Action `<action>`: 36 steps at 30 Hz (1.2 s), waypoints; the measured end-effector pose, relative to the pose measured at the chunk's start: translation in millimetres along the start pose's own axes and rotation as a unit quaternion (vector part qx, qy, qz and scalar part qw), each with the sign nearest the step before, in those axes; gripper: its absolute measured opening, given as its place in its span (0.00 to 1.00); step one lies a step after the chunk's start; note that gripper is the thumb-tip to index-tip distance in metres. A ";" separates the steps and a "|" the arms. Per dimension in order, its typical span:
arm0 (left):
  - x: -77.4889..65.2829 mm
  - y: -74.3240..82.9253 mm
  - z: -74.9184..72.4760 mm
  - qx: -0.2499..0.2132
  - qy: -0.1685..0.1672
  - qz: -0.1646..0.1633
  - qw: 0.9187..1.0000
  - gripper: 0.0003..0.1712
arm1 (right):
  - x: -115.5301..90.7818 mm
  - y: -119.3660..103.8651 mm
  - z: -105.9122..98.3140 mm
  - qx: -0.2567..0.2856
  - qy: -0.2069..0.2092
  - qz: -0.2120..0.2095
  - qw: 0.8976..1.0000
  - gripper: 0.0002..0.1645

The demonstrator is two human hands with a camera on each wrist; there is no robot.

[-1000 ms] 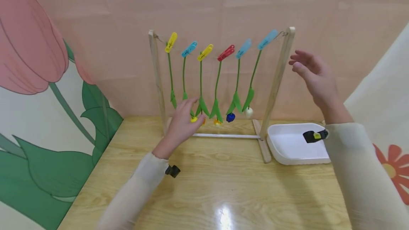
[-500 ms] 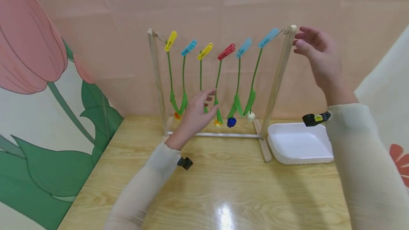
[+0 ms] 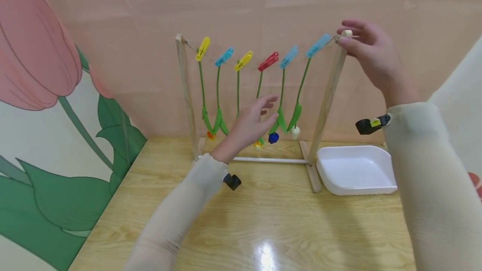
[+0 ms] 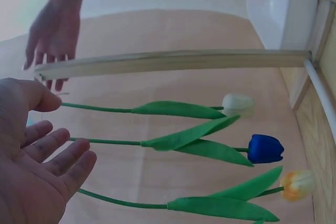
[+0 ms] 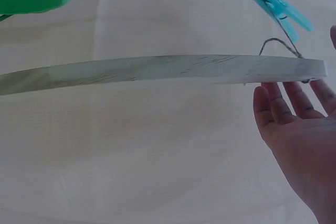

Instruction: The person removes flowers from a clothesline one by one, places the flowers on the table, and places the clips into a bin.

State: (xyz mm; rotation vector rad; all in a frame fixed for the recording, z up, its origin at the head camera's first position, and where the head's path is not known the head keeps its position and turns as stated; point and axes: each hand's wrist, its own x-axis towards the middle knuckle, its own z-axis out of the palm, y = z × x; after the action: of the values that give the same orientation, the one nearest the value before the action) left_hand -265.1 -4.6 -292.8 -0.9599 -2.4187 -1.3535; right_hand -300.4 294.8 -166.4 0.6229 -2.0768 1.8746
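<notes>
Several artificial tulips hang upside down from clothespins on a string strung across a wooden frame. My left hand (image 3: pixel 250 122), fingers loosely extended, is in front of the stem below the red clothespin (image 3: pixel 268 61) and partly hides that tulip. To its right hang a blue tulip (image 3: pixel 273 138) and a white tulip (image 3: pixel 295 132); an orange-yellow tulip (image 4: pixel 297 185) shows in the left wrist view. My right hand (image 3: pixel 380 60) is at the top of the right post (image 3: pixel 328 99), thumb in front and relaxed fingers reaching behind, near the knotted string (image 5: pixel 289 43).
A white plastic tray (image 3: pixel 376 149) stands right of the frame on the wooden table (image 3: pixel 241 221). A white bar (image 3: pixel 271 160) joins the frame's feet low down. The left post (image 3: pixel 184 91) stands near the pink backdrop (image 3: pixel 150 53).
My left hand has moved right along the hanging tulips, uncovering those on the left. My right hand has risen and moved left onto the right post's top. The tulips sway slightly.
</notes>
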 end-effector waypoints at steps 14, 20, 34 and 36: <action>38.7 18.3 23.2 -0.056 -0.015 0.002 0.998 0.32 | 15.8 3.5 2.1 0.117 -0.055 0.011 0.991 0.21; 53.8 22.7 34.3 -0.116 0.000 -0.007 0.993 0.35 | 21.1 1.1 4.2 0.128 -0.051 0.016 0.990 0.16; 75.7 16.8 59.9 -0.130 0.086 -0.001 0.988 0.33 | 26.0 4.1 11.9 0.161 -0.027 0.025 0.986 0.10; 76.8 15.0 61.7 -0.135 0.095 0.004 0.986 0.32 | 27.0 5.0 13.8 0.165 -0.025 0.027 0.986 0.10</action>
State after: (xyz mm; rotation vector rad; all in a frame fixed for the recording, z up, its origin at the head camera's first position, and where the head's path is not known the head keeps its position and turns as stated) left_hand -306.6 85.3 -280.9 -0.8533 -2.1278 -1.7165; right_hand -325.2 277.9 -159.6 0.7003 -1.8410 2.2808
